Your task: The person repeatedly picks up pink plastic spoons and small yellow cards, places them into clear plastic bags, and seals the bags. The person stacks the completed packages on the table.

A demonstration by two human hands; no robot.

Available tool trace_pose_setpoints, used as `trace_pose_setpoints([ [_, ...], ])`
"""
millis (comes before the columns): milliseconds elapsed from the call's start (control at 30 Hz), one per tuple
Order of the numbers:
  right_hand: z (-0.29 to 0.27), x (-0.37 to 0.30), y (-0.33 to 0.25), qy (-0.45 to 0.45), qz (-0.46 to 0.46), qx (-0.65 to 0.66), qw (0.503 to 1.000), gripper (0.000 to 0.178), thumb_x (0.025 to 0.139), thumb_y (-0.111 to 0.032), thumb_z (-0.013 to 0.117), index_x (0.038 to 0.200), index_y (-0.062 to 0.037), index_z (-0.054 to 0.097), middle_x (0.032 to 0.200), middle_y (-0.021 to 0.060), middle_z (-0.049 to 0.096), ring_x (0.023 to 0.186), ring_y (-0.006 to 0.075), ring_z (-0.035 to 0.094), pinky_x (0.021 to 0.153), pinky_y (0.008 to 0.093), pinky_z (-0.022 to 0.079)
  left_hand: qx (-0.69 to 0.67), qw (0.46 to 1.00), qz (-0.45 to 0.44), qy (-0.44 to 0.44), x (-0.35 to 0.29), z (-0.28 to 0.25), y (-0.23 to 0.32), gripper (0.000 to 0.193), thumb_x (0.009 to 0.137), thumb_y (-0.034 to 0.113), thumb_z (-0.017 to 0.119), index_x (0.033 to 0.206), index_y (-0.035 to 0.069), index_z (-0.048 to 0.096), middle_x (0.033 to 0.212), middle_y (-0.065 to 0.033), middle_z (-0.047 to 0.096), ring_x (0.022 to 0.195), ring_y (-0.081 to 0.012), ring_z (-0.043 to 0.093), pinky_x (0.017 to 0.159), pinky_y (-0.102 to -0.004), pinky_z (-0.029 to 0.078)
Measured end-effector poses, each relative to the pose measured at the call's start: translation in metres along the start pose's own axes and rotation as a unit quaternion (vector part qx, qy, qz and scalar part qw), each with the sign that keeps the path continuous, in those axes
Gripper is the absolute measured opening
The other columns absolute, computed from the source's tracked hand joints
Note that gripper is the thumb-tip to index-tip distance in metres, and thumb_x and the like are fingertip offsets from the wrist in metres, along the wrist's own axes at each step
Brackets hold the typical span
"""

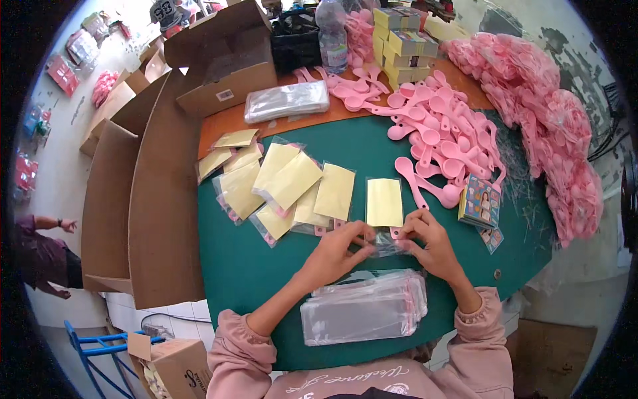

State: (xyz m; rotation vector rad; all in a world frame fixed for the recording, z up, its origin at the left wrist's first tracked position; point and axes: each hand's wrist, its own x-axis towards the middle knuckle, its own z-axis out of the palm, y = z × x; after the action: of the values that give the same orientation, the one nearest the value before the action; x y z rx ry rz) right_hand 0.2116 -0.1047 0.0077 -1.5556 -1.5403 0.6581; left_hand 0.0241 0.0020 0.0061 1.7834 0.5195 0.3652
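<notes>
Packet (384, 201) just right of centre: left hand (340, 251) and right hand (433, 247) pinch its clear lower end; spoons (430, 137) lie upper right.

yellow-card packets (384, 203): about ten | pink spoons (430, 137): dozens | tabletop bottle (333, 40): 1

Cam, head-mtd., 1 view: L unit of side-by-side pr.; wide fisheye, upright, unmirrored. Faces fwd. & steeply down on green tabletop (475, 272). Range: near to L hand (339, 249) & R hand (428, 243), just below ctr.; sleeves (242, 349) at btm. Bkgd., farther: floor (116, 56) upper L, wall (565, 30) upper R. Rim: dark, curved.
</notes>
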Motion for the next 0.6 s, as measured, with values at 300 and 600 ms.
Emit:
trace_pose_setpoints([
  [300,0.008,-0.003,0.008,0.02,0.207,0.247,0.947,0.01,0.082,-0.005,0.058,0.084,0.0026,0.052,0.077,0.0058,0.058,0.072,0.0114,0.059,0.065,0.0238,0.05,0.017,0.996,-0.054,0.065,0.002,0.008,-0.017,0.017,0.079,0.008,0.062,0.091,-0.002,0.057,0.082,-0.0052,0.057,0.074,-0.0112,0.059,0.058,-0.0232,0.052],
  [600,0.017,-0.001,0.007,0.096,0.216,0.246,0.94,0.011,0.082,0.0,0.056,0.086,0.0017,0.046,0.077,0.0097,0.058,0.066,0.0135,0.061,0.057,0.0231,0.052,-0.087,0.986,-0.092,0.11,0.005,0.011,-0.015,0.028,0.081,0.005,0.059,0.104,0.001,0.044,0.079,-0.0073,0.057,0.071,-0.0104,0.059,0.059,-0.0214,0.05],
])
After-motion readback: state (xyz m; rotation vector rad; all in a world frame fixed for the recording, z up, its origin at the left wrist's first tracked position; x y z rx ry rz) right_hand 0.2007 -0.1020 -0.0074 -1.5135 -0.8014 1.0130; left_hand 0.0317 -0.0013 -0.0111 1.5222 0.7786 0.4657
